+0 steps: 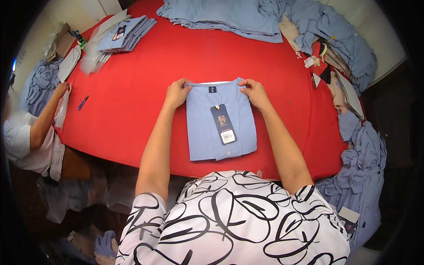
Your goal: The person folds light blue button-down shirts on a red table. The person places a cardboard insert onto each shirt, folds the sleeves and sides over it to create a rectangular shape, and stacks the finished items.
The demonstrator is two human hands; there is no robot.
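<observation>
- Shirt [202, 121], light blue and folded into a flat oblong, lies on the red table [145, 79], its top edge between the two hands and its body reaching from there toward the wearer.
- Left hand [178, 92] pinches the top corner on its side, thumb and fingers closed on the cloth.
- Right hand [254, 92] pinches the other top corner; the hands are apart, the neck edge running between them.
- Dark label [212, 89] sits at the neck, between the hands.
- Dark tag [223, 121] with a white sticker lies on the front, nearer the wearer than the hands.
- Button [228, 153] shows near the bottom edge, below both hands.
- Pen [83, 102] lies well left of the left hand.
- Co-worker's hand [61, 89] is farther left, at a clear bag [63, 108].
- Folded stack [132, 37] lies beyond the left hand, leftward.
- Blue pile [225, 17] lies beyond both hands; a blue heap [360, 176] sits well right of the right hand.
</observation>
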